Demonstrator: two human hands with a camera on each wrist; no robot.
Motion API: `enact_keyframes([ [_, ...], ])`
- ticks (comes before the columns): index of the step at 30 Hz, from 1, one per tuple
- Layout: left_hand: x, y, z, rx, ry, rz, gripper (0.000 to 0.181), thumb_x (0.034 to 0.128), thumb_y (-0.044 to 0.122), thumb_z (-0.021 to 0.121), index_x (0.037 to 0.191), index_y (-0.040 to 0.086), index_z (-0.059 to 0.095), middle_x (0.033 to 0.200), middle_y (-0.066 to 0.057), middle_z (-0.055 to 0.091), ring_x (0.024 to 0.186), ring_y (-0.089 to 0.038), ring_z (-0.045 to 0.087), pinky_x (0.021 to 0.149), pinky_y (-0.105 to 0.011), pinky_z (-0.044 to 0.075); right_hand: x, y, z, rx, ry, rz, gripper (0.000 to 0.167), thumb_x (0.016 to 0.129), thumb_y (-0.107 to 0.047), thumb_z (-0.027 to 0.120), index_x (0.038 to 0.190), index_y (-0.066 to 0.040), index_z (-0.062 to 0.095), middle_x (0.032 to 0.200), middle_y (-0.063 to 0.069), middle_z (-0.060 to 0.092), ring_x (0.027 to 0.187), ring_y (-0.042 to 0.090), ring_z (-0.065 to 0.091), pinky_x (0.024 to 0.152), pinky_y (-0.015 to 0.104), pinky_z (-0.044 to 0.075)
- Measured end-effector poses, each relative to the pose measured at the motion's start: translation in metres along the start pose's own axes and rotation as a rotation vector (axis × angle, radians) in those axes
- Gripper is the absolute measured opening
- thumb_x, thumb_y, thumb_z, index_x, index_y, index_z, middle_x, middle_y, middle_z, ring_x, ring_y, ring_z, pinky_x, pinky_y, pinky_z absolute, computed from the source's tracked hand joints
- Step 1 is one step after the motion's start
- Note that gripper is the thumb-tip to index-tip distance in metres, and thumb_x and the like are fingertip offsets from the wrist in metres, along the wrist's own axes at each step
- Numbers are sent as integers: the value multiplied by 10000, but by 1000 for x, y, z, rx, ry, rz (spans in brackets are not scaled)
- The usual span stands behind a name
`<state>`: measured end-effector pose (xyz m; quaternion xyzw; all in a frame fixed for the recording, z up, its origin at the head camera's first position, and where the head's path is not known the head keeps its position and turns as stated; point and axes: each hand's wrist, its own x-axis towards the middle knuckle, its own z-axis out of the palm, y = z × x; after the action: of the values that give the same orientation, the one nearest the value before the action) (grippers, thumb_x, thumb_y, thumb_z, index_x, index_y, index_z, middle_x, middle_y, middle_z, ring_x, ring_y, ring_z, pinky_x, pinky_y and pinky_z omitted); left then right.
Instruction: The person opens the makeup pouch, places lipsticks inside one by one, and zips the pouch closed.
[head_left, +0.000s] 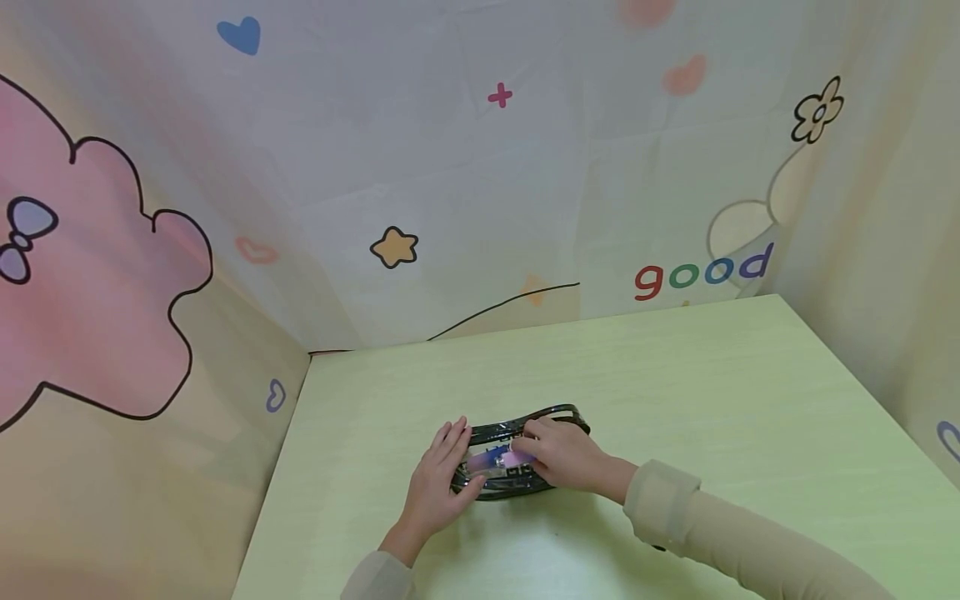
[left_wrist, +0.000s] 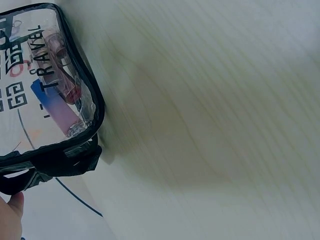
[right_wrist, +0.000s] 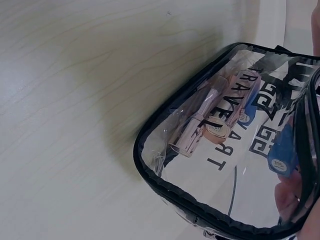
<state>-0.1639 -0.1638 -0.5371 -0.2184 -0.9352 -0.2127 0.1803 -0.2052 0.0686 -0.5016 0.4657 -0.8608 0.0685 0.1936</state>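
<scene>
Head: clear pouch [head_left: 498, 432] with black trim lies on the pale green surface [head_left: 675, 383], between the two hands. Left hand [head_left: 437, 477] is spread, fingers straight along the pouch's left end, thumb at the near edge; touching it, not wrapped round anything. Right hand [head_left: 566, 454] is over the right half, fingers curled, pinching a tube [head_left: 519, 458] with its pink end pointing left. A blue-and-pink tube [head_left: 483, 461] sits just left of that. Both sleeves light-coloured. Wall [head_left: 465, 167] behind is printed with hearts, a star, a flower and "good" in coloured letters.

Left wrist: pouch end is in the left part of frame, black piping round it, "TRAVEL" and square key patterns on the clear plastic. Blue-and-pink tube lies slanted inside, pinkish tubes [left_wrist: 62, 82] beside it. Black strap [left_wrist: 65, 162] at the near edge. Only a bit of the left hand shows, bottom left, near the strap; can't tell its grip from here.

Right wrist: pouch fills the right side, "TRAVEL" print readable. Clear-capped pink tube [right_wrist: 189, 136] inside, against a peach round piece [right_wrist: 217, 131]. Fingertips [right_wrist: 286, 200] show through the plastic, right at a blue end labelled 115 [right_wrist: 282, 155].
</scene>
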Motion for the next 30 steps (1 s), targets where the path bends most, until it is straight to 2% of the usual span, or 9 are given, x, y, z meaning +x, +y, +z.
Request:
enact_keyframes([
  [8, 0, 1, -2, 26, -10, -6, 654, 786, 396, 566, 1352, 130, 374, 1436, 8, 307, 1298, -267, 311, 958, -457, 377, 0, 0, -1, -18, 22, -21, 251, 707, -207, 706, 940, -201, 613, 809, -47, 539, 691, 96, 508, 577, 218, 454],
  [17, 1, 1, -1, 3, 6, -7, 644, 773, 367, 593, 1332, 107, 404, 1427, 12, 321, 1301, -252, 314, 964, -458, 371, -1, 2, 2, -10, 92, -40, 246, 699, -187, 707, 921, -202, 601, 803, -46, 544, 685, 96, 516, 568, 219, 456],
  [23, 1, -1, 0, -10, -13, -18, 638, 784, 373, 581, 1337, 112, 398, 1436, 26, 299, 1305, -257, 307, 980, -457, 354, -3, 4, 4, -15, 150, -63, 236, 686, -183, 712, 893, -198, 599, 797, -40, 546, 676, 98, 517, 561, 221, 461],
  [30, 0, -1, 1, 20, 4, -2, 633, 785, 378, 576, 1335, 119, 401, 1429, 18, 318, 1303, -245, 312, 972, -442, 366, -7, 8, 2, -3, 202, -71, 213, 691, -180, 693, 886, -198, 611, 794, -45, 548, 672, 88, 509, 555, 214, 453],
])
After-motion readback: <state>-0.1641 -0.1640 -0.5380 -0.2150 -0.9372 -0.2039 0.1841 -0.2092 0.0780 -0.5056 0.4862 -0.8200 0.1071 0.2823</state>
